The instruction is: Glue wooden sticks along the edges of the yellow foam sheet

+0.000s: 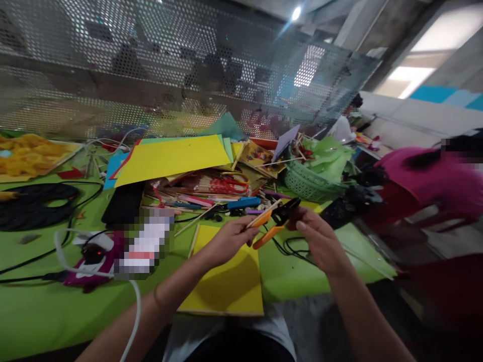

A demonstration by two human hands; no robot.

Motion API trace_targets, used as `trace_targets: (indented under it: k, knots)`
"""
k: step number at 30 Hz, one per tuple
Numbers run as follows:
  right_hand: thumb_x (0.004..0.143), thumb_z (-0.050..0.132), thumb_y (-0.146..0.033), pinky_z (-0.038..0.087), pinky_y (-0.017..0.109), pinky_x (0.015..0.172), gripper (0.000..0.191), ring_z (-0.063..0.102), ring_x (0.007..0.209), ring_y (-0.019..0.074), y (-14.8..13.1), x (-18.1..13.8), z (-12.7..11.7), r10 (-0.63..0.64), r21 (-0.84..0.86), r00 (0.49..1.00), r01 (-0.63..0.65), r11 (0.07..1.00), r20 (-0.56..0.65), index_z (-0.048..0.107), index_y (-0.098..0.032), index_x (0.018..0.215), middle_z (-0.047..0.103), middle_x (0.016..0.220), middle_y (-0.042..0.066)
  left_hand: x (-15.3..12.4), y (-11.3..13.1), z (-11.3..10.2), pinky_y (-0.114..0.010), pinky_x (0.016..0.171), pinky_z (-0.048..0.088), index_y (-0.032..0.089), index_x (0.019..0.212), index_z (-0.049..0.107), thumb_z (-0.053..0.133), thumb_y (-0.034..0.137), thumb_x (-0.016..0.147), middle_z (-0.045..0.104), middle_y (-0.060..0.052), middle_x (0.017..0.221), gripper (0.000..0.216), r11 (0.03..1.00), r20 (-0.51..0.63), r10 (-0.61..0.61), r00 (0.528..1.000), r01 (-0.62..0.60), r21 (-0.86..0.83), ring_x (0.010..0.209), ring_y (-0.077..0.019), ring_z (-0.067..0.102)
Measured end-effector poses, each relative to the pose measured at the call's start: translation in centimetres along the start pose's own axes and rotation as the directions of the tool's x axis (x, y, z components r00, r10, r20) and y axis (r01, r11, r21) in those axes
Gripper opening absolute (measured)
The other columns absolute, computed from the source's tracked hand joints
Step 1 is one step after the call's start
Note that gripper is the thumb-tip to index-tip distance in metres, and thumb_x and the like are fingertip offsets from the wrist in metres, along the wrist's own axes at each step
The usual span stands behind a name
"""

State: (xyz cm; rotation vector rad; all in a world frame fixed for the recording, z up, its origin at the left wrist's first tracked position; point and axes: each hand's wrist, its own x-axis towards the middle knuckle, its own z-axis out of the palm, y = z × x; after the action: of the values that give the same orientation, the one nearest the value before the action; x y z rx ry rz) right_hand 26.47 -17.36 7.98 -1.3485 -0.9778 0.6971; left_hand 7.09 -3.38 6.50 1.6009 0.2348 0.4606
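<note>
Above a yellow board, both my hands meet at a pair of pliers with orange handles and a black head. My left hand is closed at the handle end, and a thin wooden stick runs out from its fingers along the upper handle. Around the black jaw end, my right hand is closed, with its thumb towards me; some of its fingers are hidden. The yellow board lies flat on the green-covered table, with thin wooden strips along its edges.
Yellow paper sheets lie behind among pens and sticks. A green basket stands back right. To the left are a purple power strip with cables, a phone and a black palette-shaped item. A person in pink is at right.
</note>
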Motion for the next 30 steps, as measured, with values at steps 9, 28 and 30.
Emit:
trace_targets:
  k: [9, 28, 30]
  knots:
    - [0.080, 0.073, -0.045, 0.049, 0.029, 0.066, 0.026, 0.058, 0.075, 0.0169, 2.0, -2.9, 4.9, 0.125, 0.043, 0.982, -0.132, 0.990, 0.140, 0.072, -0.021, 0.090, 0.067, 0.085, 0.004, 0.3, -0.8, 1.9, -0.024, 0.072, 0.045, 0.017, 0.113, 0.058, 0.054, 0.034, 0.091, 0.056, 0.000, 0.082, 0.028, 0.995, -0.041, 0.025, 0.999, -0.029, -0.098, 0.073, -0.0124, 0.052]
    - [0.090, 0.047, -0.058, 0.033, 0.028, 0.046, 0.037, 0.024, 0.044, 0.0097, -2.8, -15.4, -23.4, -0.109, -0.160, 0.647, -0.022, 0.987, -0.755, 0.047, -0.025, 0.073, 0.034, 0.060, -0.006, 0.0, -0.1, -0.2, -0.024, 0.093, 0.042, 0.022, 0.086, 0.067, 0.056, 0.048, 0.090, 0.065, 0.000, 0.128, 0.028, 0.916, -0.126, -0.138, 0.982, 0.175, 0.360, 0.112, -0.0210, 0.057]
    - [0.097, 0.034, -0.058, 0.039, 0.027, 0.050, 0.042, 0.031, 0.045, 0.0095, -2.1, -15.9, -25.4, -0.134, -0.183, 0.608, -0.018, 0.983, -0.783, 0.050, -0.025, 0.076, 0.040, 0.063, -0.005, 0.2, 0.2, -0.1, -0.023, 0.087, 0.042, 0.022, 0.083, 0.066, 0.056, 0.048, 0.090, 0.066, 0.001, 0.126, 0.029, 0.902, -0.150, -0.153, 0.977, 0.200, 0.383, 0.106, -0.0205, 0.057]
